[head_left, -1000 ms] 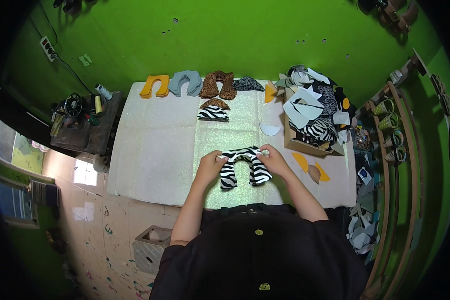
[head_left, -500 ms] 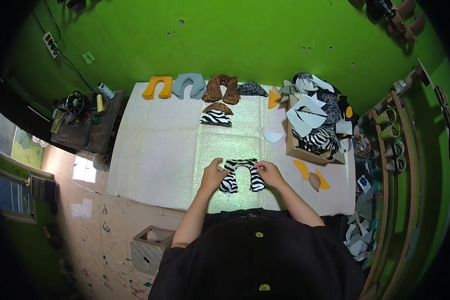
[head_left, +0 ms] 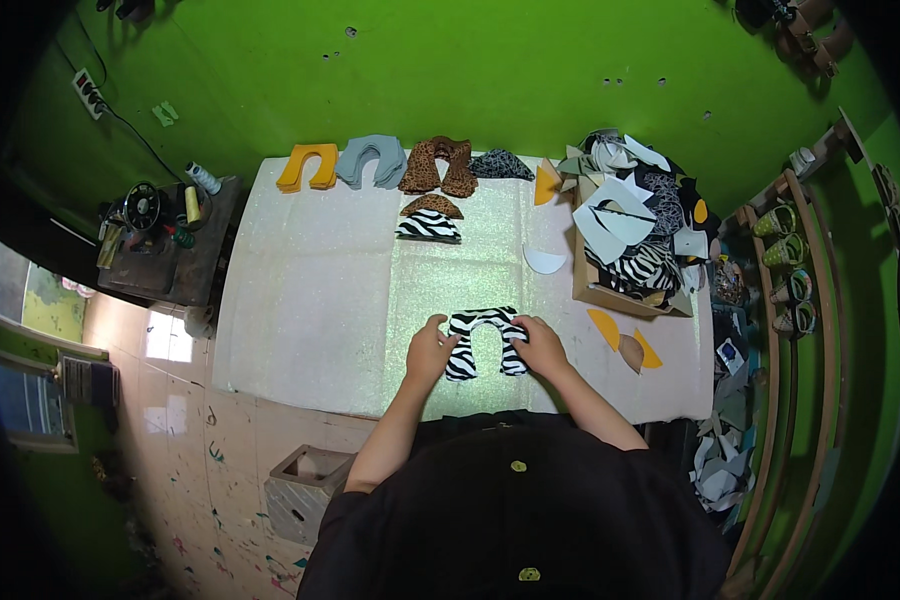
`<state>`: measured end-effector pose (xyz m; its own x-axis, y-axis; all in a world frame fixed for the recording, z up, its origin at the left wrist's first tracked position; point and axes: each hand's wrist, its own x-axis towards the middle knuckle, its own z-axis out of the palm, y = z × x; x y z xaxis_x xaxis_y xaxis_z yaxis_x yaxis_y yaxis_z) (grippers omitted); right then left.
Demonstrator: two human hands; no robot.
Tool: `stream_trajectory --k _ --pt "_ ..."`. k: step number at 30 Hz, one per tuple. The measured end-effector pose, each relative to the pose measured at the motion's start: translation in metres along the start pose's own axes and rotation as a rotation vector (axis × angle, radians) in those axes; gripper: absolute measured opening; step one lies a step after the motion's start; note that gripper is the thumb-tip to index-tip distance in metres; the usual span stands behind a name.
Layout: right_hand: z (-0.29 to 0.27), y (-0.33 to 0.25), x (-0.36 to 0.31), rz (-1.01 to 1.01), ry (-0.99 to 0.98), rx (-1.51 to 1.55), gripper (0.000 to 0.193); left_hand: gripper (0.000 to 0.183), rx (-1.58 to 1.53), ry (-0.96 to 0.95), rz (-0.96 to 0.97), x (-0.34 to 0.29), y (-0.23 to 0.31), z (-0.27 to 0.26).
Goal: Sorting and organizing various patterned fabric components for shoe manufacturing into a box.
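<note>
A U-shaped zebra-print piece, perhaps a stack of several, lies near the table's front edge with its two legs toward me. My left hand is closed on its left side, thumb against the edge. On the opposite side my right hand grips the upper part of the right leg. The undersides of both hands and the lower layers are hidden. Beyond them lie zebra-print half-round pieces below a brown spotted half-round piece.
Along the back are U-shaped stacks in yellow, grey and brown spotted print. A cardboard box heaped with scraps stands at right. Loose yellow offcuts lie before it. A sewing machine is at far left.
My right hand has moved from the top right corner of the zebra-print piece to a grip along its right side. The piece looks straighter. The whole view has shifted slightly.
</note>
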<state>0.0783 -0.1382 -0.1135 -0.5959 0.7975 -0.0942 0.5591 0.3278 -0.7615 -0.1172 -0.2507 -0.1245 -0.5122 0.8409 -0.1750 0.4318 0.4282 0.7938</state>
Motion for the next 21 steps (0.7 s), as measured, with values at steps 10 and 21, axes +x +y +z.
stream_trajectory --k 10,21 --pt "0.005 -0.011 -0.012 0.003 0.084 -0.354 0.037 0.040 0.146 0.041 0.105 -0.006 -0.001 0.007" --pt "-0.153 -0.004 0.001 0.189 0.601 -0.643 0.043 0.036 0.030 0.113 0.219 -0.012 0.033 -0.002"
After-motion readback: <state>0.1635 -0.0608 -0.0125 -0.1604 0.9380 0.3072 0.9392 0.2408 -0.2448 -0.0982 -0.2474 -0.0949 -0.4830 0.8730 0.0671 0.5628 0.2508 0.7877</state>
